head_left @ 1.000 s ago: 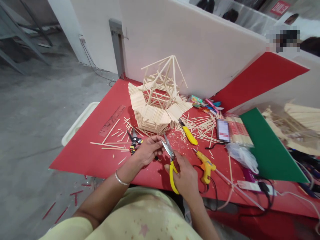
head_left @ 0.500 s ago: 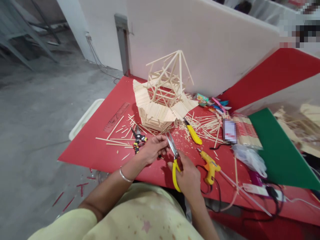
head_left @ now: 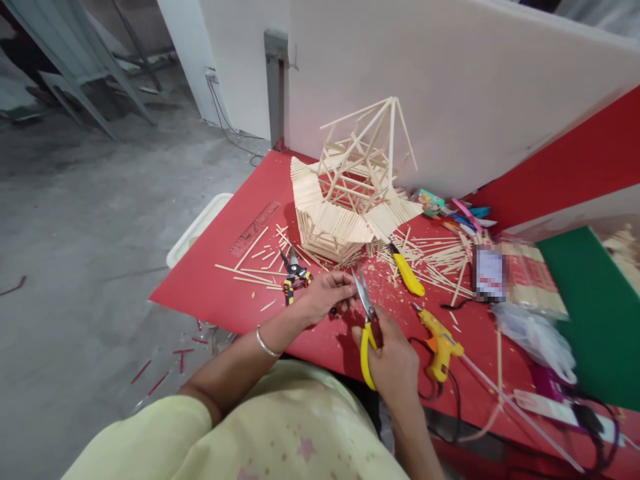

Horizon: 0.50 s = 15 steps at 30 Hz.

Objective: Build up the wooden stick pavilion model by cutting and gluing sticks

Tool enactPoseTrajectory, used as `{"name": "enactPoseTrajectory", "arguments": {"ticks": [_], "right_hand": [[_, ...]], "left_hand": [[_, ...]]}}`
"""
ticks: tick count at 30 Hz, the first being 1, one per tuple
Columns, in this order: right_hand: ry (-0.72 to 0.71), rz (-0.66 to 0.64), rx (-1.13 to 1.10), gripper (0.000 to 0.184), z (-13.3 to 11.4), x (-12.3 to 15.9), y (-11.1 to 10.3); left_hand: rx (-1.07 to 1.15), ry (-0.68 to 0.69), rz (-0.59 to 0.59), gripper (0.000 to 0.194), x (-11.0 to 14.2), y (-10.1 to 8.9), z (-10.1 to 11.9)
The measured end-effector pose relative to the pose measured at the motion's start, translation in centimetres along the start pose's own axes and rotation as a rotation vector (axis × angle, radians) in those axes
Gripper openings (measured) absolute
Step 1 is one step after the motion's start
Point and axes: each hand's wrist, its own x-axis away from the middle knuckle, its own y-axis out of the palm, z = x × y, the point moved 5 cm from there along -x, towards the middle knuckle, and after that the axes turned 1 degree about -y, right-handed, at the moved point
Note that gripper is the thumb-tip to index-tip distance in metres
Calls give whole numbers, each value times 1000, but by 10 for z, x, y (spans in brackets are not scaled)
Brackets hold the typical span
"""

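My right hand (head_left: 393,357) grips a pair of scissors (head_left: 367,333) by its yellow handles, the metal blades pointing up and away from me, slightly apart. Just left of the blades, my left hand (head_left: 327,295) has its fingers pinched together. Whatever they hold is too small to make out. Beyond both hands stands a model of pale wooden sticks (head_left: 340,223), with an open stick frame rising to a peak and flat slatted panels around it. Pruning shears (head_left: 296,275) with black and yellow handles lie beside my left hand.
On the red table (head_left: 200,287) are a clear ruler (head_left: 255,228), loose sticks (head_left: 435,257), a yellow cutter knife (head_left: 407,272) and a yellow glue gun (head_left: 437,340) with a cord. At right are packed sticks (head_left: 533,273), a plastic bag (head_left: 535,333) and a power strip (head_left: 565,410).
The camera has turned left, so the table and everything on it appear further right. Both hands stay in nearly the same place relative to the scissors and table.
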Motion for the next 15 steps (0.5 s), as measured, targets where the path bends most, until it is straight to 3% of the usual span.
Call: {"name": "enactPoseTrajectory", "arguments": {"ticks": [15], "right_hand": [[13,-70,-27,53,-1,-1,0]], "left_hand": [[-122,36,41,32,1,1,6]]}}
